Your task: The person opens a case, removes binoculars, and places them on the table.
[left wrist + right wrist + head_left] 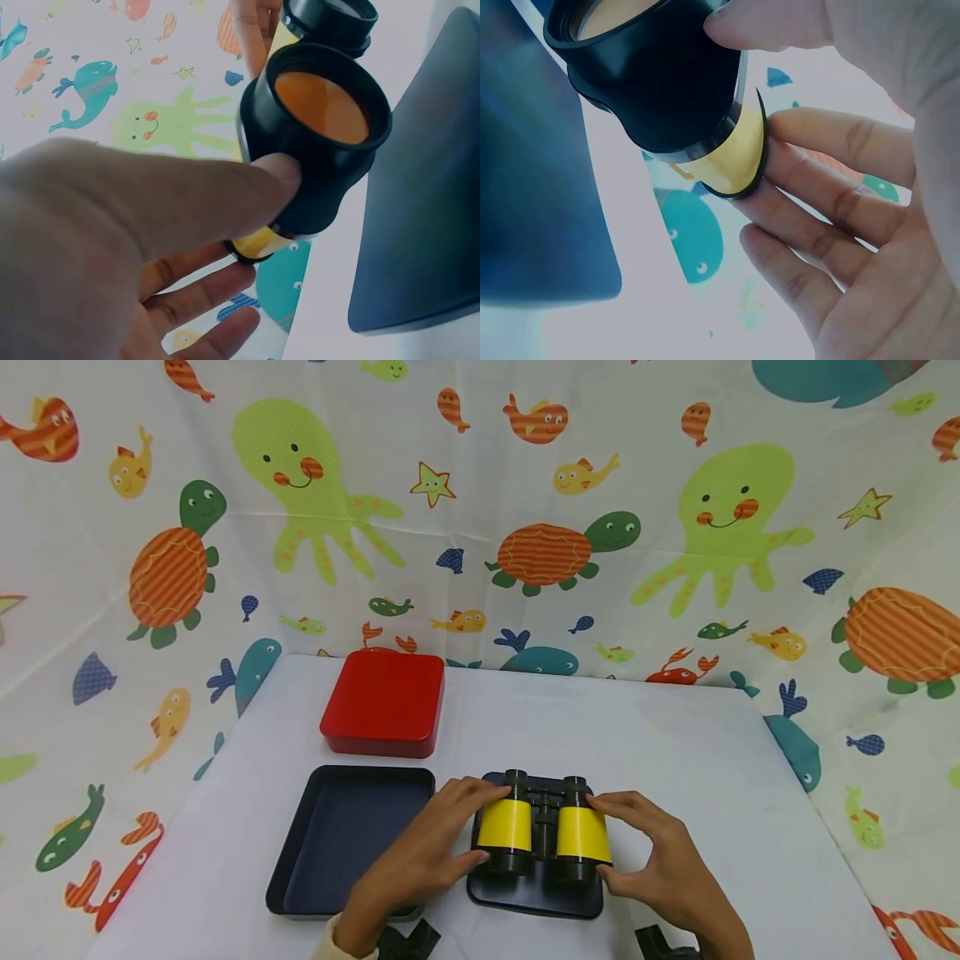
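Observation:
Yellow and black binoculars (pixel 507 823) are held between both hands, over a dark blue flat piece with rounded corners (pixel 536 897). My left hand (pixel 427 839) grips the left barrel, thumb at its near end and fingertips at its far end. On the other barrel my right hand (pixel 660 852) has the same grip, its thumb (pixel 780 26) pressed on the black end. In the left wrist view an orange-tinted lens (pixel 322 109) faces the camera. White shows between the binoculars and the dark piece in both wrist views.
A dark blue open box (pixel 296 852) lies to the left, partly behind my left forearm. Beyond it sits a red square box or lid (pixel 386 702). The white table (pixel 637 735) meets a sea-animal curtain (pixel 465 527) at its back and sides.

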